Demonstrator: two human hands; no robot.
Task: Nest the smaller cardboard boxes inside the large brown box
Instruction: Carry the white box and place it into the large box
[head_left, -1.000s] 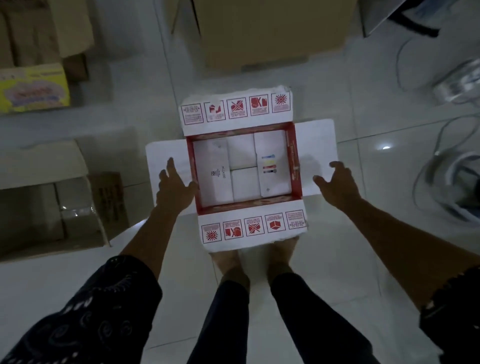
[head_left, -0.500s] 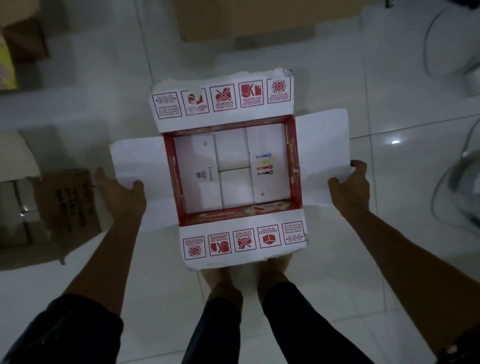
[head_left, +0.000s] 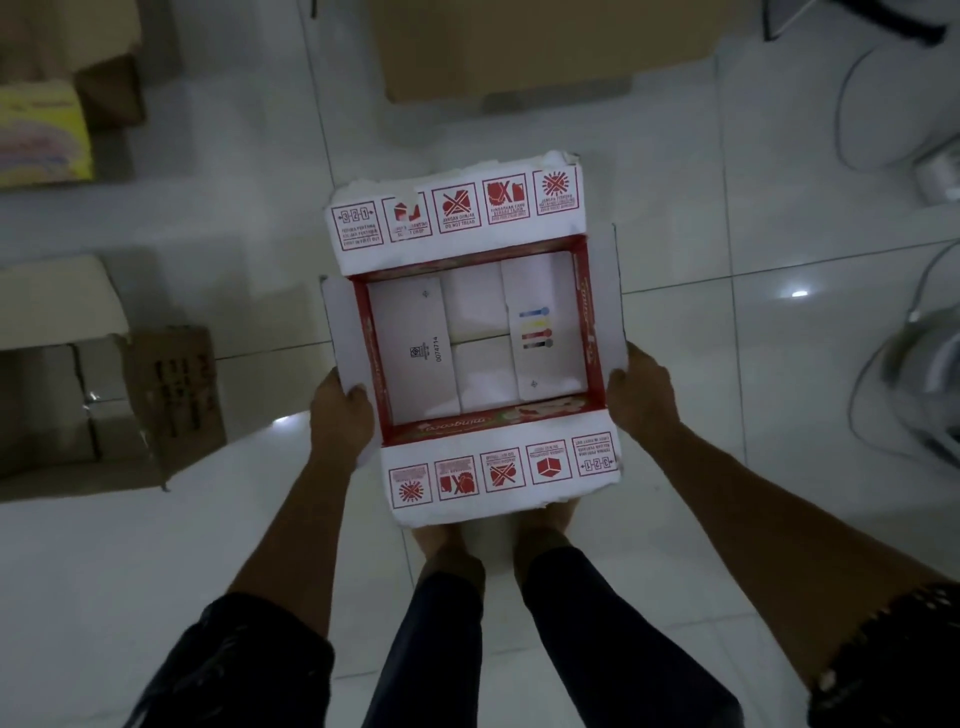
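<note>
A white cardboard box with red inner walls (head_left: 592, 332) stands open on the tiled floor in front of my feet. Its far flap (head_left: 457, 218) and near flap (head_left: 498, 478) lie outward, printed with red handling symbols. The two side flaps are raised upright against the box. My left hand (head_left: 340, 410) grips the left side flap (head_left: 340, 332) near its front corner. On the other side, my right hand (head_left: 641, 395) grips the right side flap (head_left: 615, 312). Inside, the bottom flaps are white. A large brown box (head_left: 545, 52) stands at the far side of the floor.
At the left sits an open brown box (head_left: 57, 364) with a lowered flap (head_left: 176, 384). A yellow printed box (head_left: 41, 135) lies at far left. Coiled strapping and cables (head_left: 914, 364) lie on the right. My feet (head_left: 498, 540) stand just behind the box.
Both hands moved inward and took hold of the side flaps. The flaps, which lay flat outward, now stand upright against the box sides.
</note>
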